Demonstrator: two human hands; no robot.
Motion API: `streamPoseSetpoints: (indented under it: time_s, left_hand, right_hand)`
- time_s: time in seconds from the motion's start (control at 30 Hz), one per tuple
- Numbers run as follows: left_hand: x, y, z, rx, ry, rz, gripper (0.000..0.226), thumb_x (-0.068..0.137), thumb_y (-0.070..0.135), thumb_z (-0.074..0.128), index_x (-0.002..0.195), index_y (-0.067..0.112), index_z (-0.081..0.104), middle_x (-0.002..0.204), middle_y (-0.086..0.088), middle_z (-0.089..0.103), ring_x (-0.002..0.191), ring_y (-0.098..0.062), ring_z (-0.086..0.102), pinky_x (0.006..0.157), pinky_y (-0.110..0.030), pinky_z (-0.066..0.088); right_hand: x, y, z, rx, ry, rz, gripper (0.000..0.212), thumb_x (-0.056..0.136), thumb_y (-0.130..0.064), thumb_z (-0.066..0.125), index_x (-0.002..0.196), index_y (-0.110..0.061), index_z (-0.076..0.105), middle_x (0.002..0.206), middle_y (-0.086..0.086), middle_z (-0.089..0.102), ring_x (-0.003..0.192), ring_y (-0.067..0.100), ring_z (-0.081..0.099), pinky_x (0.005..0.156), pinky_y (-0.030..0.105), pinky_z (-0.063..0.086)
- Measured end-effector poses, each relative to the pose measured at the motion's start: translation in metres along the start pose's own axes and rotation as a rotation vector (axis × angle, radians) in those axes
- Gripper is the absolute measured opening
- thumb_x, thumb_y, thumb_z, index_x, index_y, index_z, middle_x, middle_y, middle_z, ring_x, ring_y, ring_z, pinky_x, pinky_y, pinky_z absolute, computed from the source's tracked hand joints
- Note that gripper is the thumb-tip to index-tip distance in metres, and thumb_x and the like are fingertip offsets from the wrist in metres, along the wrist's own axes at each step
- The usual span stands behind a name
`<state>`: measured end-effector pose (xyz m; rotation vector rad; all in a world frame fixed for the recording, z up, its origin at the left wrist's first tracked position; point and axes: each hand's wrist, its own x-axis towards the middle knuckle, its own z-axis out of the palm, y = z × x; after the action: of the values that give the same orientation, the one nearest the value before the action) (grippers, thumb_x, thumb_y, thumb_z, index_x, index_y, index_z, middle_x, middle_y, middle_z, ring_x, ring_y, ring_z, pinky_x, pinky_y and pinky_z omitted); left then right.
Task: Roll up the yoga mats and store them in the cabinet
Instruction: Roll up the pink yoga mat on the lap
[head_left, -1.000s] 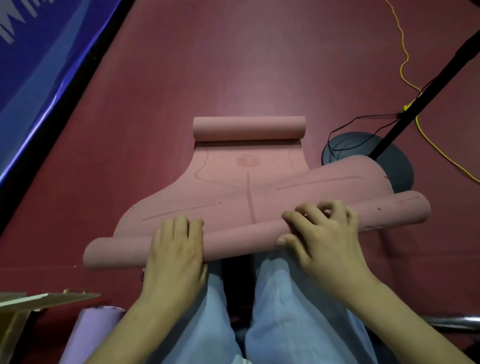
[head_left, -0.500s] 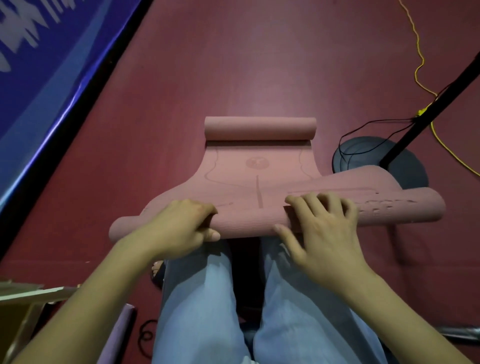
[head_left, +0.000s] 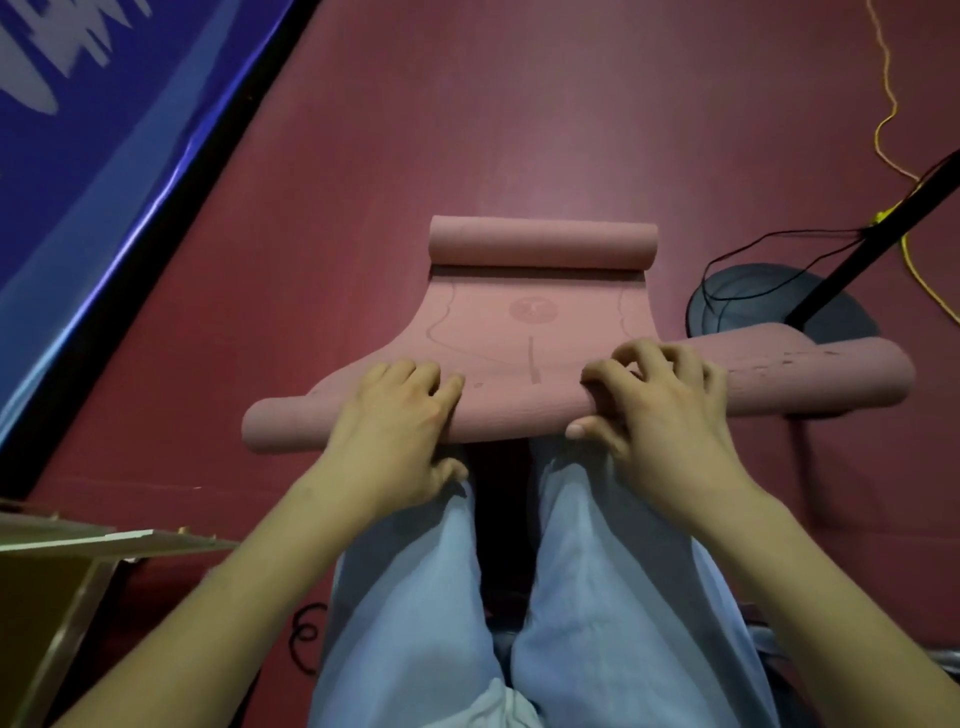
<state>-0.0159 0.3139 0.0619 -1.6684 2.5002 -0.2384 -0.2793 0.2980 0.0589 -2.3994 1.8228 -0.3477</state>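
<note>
A pink yoga mat (head_left: 519, 332) lies on the dark red floor in front of my knees. Its near end is wound into a thick roll (head_left: 519, 410) that runs left to right. Its far end curls up into a smaller roll (head_left: 540, 244). My left hand (head_left: 395, 431) rests on the left part of the near roll, fingers laid over its top. My right hand (head_left: 654, 415) grips the roll right of centre, fingers curled over it and thumb at its near edge. The roll's right end sticks out further than its left end.
A black round stand base (head_left: 727, 296) with a slanted pole (head_left: 883, 228) sits right behind the mat. A yellow cable (head_left: 883, 130) trails at far right. A blue banner (head_left: 78, 156) fills the left. A wooden panel (head_left: 78, 540) and a black cord (head_left: 304, 639) lie at lower left.
The near roll has advanced away from me and grown thicker. My left hand went from clutching the roll's edge to lying over its top. My right hand stayed on the roll.
</note>
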Motion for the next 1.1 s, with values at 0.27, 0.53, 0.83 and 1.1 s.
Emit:
streamPoseSetpoints:
  time_s: [0.27, 0.53, 0.83, 1.1]
  left_hand:
    - [0.008, 0.022, 0.026, -0.128, 0.145, -0.225, 0.088, 0.039, 0.052, 0.098, 0.104, 0.005, 0.062, 0.085, -0.01, 0.063, 0.075, -0.032, 0.059, 0.071, -0.04, 0.049]
    - [0.041, 0.001, 0.028, -0.087, 0.003, -0.192, 0.081, 0.04, 0.057, 0.097, 0.095, 0.013, 0.059, 0.08, -0.008, 0.065, 0.073, -0.032, 0.063, 0.064, -0.037, 0.041]
    - [0.063, -0.011, 0.01, -0.196, -0.175, -0.185, 0.041, 0.07, 0.018, 0.068, 0.11, 0.018, 0.057, 0.083, -0.004, 0.054, 0.076, -0.033, 0.05, 0.066, -0.034, 0.039]
    - [0.048, -0.003, -0.001, -0.186, -0.166, -0.136, 0.034, 0.07, 0.017, 0.068, 0.102, 0.018, 0.057, 0.097, -0.008, 0.067, 0.09, -0.036, 0.063, 0.065, -0.034, 0.036]
  right_hand:
    - [0.046, 0.004, -0.013, -0.052, -0.222, -0.016, 0.038, 0.1, -0.06, 0.041, 0.12, -0.037, 0.063, 0.124, -0.013, 0.056, 0.117, 0.021, 0.042, 0.101, 0.047, 0.024]
    - [0.05, -0.001, -0.005, 0.05, -0.115, 0.02, 0.027, 0.098, -0.053, 0.045, 0.103, -0.027, 0.039, 0.086, -0.002, 0.068, 0.1, 0.032, 0.061, 0.11, 0.054, 0.02]
    - [0.047, -0.004, 0.011, -0.275, -0.219, -0.118, 0.071, 0.073, -0.065, 0.062, 0.124, -0.018, 0.048, 0.122, 0.007, 0.062, 0.118, 0.033, 0.052, 0.111, 0.054, 0.029]
    - [0.036, -0.01, 0.014, -0.276, -0.106, -0.069, 0.061, 0.065, -0.056, 0.067, 0.105, -0.013, 0.054, 0.1, 0.011, 0.063, 0.094, 0.034, 0.058, 0.086, 0.046, 0.038]
